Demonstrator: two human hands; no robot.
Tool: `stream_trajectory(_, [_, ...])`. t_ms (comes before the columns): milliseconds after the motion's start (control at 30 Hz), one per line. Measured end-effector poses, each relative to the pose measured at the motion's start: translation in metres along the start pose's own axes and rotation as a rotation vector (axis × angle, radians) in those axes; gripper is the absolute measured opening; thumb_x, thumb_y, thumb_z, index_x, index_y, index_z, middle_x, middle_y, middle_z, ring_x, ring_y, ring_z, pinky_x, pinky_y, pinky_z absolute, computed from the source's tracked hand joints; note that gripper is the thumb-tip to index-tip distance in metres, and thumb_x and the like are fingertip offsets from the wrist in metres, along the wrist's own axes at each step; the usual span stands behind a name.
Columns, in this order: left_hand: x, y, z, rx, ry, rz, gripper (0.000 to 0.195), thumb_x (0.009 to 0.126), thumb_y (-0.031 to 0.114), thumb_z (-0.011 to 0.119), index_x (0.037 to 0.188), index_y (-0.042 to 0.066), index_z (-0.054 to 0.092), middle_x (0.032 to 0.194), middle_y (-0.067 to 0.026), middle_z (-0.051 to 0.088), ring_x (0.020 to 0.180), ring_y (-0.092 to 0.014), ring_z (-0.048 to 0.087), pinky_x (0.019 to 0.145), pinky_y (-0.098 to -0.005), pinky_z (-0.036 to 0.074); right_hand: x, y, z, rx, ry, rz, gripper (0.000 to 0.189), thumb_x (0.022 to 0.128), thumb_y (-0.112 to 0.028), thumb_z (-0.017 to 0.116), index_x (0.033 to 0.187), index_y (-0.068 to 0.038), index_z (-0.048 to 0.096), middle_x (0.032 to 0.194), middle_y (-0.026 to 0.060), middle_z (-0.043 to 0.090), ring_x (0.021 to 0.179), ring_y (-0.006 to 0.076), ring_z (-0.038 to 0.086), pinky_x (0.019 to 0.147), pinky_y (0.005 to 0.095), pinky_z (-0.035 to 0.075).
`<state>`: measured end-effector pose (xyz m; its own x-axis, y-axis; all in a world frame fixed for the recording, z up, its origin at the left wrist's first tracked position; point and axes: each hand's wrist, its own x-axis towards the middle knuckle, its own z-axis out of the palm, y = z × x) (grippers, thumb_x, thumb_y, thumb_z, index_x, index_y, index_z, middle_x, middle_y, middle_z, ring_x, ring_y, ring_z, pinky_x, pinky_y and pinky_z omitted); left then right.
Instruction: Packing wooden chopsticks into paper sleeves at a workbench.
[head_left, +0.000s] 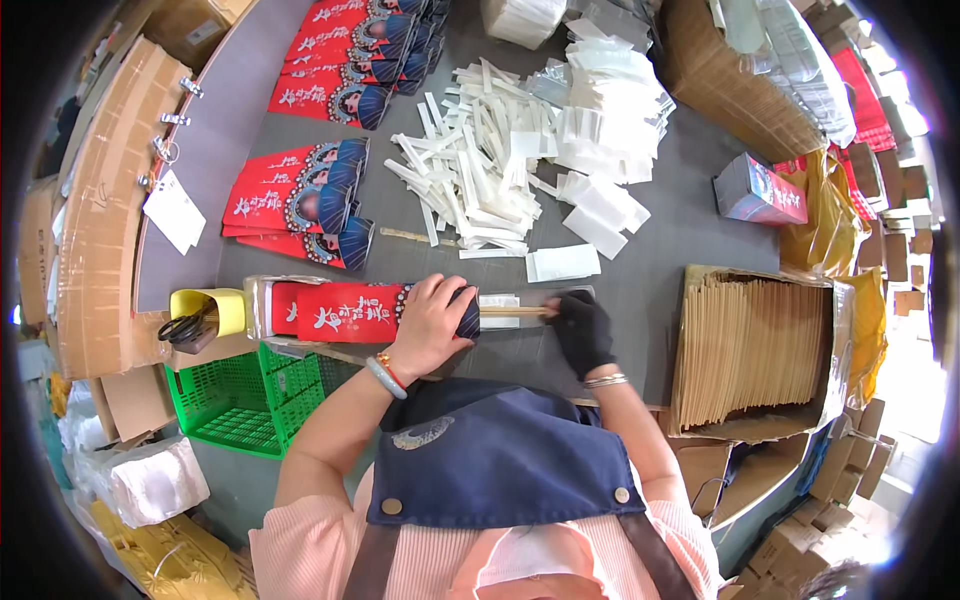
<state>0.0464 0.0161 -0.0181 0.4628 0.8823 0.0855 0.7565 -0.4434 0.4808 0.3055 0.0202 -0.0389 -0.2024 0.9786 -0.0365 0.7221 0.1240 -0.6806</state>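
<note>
My left hand (433, 322) lies flat with spread fingers on the dark right end of a red printed paper sleeve (352, 315), which rests on further red sleeves in front of me. Thin wooden sticks (514, 310) stick out to the right from that end. Their far tip is pinched by my right hand (579, 330), which wears a black fingerless glove and is slightly blurred. Under the sticks lies a white packet (500, 321) in clear film. Beyond my hands are loose folded white paper strips (480, 165) and a small stack of white packets (563, 263).
An open carton of wooden sticks (750, 352) stands at the right, beyond it a printed box (761, 191). Fanned red sleeves (300, 195) lie at the left. A yellow holder (225, 311) with black-handled scissors (180, 328) stands near the left edge, above a green plastic crate (240, 401).
</note>
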Motion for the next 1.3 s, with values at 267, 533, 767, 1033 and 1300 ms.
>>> stream_trajectory(267, [0.02, 0.001, -0.011, 0.103, -0.168, 0.118, 0.054, 0.06, 0.015, 0.08, 0.111, 0.018, 0.063, 0.12, -0.0126, 0.053, 0.11, -0.034, 0.049, 0.092, -0.0459, 0.042, 0.013, -0.042, -0.003, -0.248, -0.054, -0.239, 0.071, 0.065, -0.046, 0.08, 0.123, -0.013, 0.057, 0.113, 0.0091, 0.059, 0.11, 0.0296, 0.054, 0.093, 0.0483, 0.038])
stream_trajectory(533, [0.048, -0.046, -0.108, 0.114, -0.035, 0.158, 0.033, 0.058, -0.001, 0.07, 0.088, 0.007, 0.059, 0.119, -0.0133, 0.051, 0.109, -0.036, 0.051, 0.094, -0.0479, 0.044, 0.004, -0.04, -0.051, -0.251, 0.012, -0.06, 0.056, 0.063, -0.042, 0.08, 0.105, -0.01, 0.06, 0.098, 0.0098, 0.061, 0.094, 0.0304, 0.058, 0.086, 0.0462, 0.038])
stream_trajectory(767, [-0.024, -0.035, 0.005, 0.094, 0.26, -0.437, 0.084, 0.064, 0.035, 0.087, 0.132, 0.002, 0.05, 0.136, -0.0201, 0.044, 0.127, -0.039, 0.039, 0.107, -0.0487, 0.032, 0.0, -0.056, -0.041, -0.368, -0.046, -0.108, 0.058, 0.062, -0.037, 0.082, 0.108, -0.01, 0.06, 0.1, 0.0102, 0.061, 0.095, 0.0321, 0.058, 0.087, 0.0445, 0.04])
stream_trajectory(1033, [-0.024, -0.041, 0.011, -0.088, 0.314, -0.397, 0.087, 0.061, 0.034, 0.089, 0.132, 0.002, 0.05, 0.139, -0.0202, 0.042, 0.13, -0.038, 0.037, 0.107, -0.0502, 0.029, 0.016, -0.069, 0.003, -0.297, -0.238, -0.16, 0.063, 0.066, -0.041, 0.079, 0.118, -0.011, 0.058, 0.111, 0.0107, 0.059, 0.105, 0.0296, 0.055, 0.093, 0.0456, 0.038])
stream_trajectory(1300, [0.056, -0.028, 0.019, -0.014, 0.256, -0.062, 0.024, 0.073, 0.017, 0.077, 0.094, 0.009, 0.068, 0.092, -0.0066, 0.061, 0.095, -0.028, 0.056, 0.082, -0.041, 0.043, 0.012, -0.017, -0.032, -0.187, 0.2, -0.172, 0.05, 0.068, -0.026, 0.081, 0.11, -0.007, 0.063, 0.107, 0.0142, 0.065, 0.099, 0.0336, 0.061, 0.086, 0.0433, 0.046])
